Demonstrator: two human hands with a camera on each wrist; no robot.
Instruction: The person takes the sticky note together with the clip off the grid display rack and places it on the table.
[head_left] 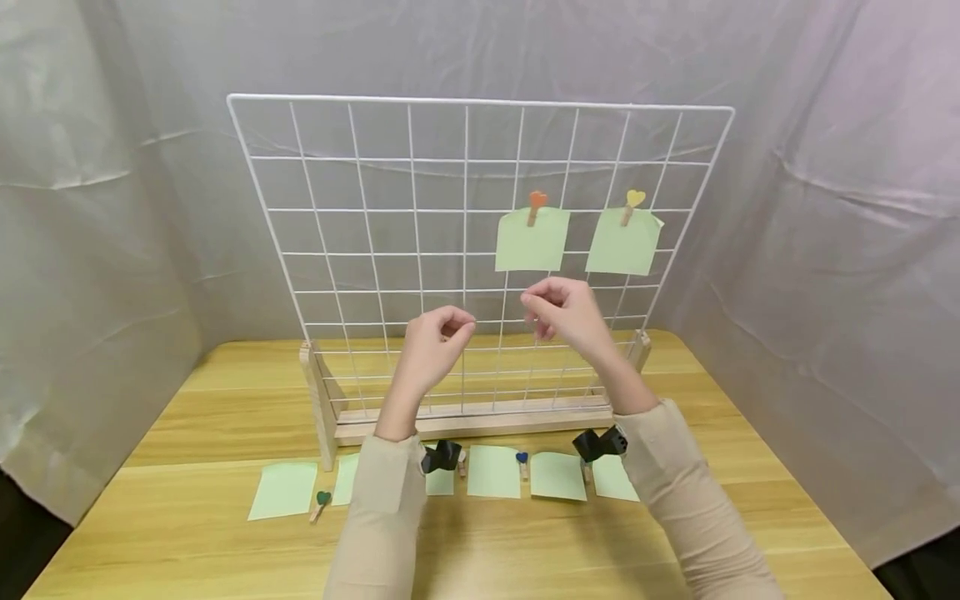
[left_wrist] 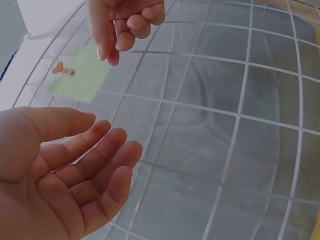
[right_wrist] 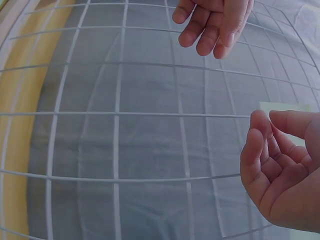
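Observation:
A white wire grid (head_left: 466,187) stands in front of both hands. My left hand (head_left: 437,346) is raised before its lower middle, fingers loosely bent and holding nothing; the left wrist view shows the palm bare. To its right, my right hand (head_left: 568,317) hovers below the hung notes, thumb and forefinger tips close together with nothing between them. On the grid's right side hangs a pale green paper note (head_left: 531,250) under an orange heart clothespin (head_left: 537,200). Beside it a second green note (head_left: 624,248) hangs from a yellow heart clothespin (head_left: 636,198).
Wooden feet and a base bar (head_left: 480,425) carry the grid on the wood-grain table (head_left: 187,517). Along the front lie several green notes (head_left: 283,492), partly behind the sleeves. Among them are small clothespins, one with a green heart (head_left: 322,498), another a blue heart (head_left: 522,458). Grey cloth (head_left: 135,250) surrounds the table.

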